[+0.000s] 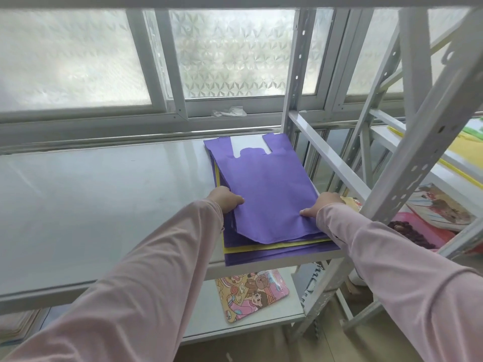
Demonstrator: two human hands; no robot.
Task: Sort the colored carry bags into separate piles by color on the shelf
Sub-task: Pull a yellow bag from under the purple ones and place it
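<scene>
A mixed stack of carry bags lies at the right end of the grey shelf (91, 194). On top is a purple bag (266, 189) with its handles pointing toward the window. Beneath it a yellow bag (261, 247) shows as a thin edge, with more purple bags (274, 256) under that. My left hand (226, 198) grips the top purple bag's left edge, thumb on top. My right hand (322, 205) pinches its right lower edge. Both sleeves are pink.
A white metal upright (295, 82) and slanted braces stand right of the stack. A cartoon-printed mat (251, 293) lies on the lower shelf. A neighbouring rack at right holds yellow sheets (465, 150), a printed packet (441, 207) and a pink tray (418, 231).
</scene>
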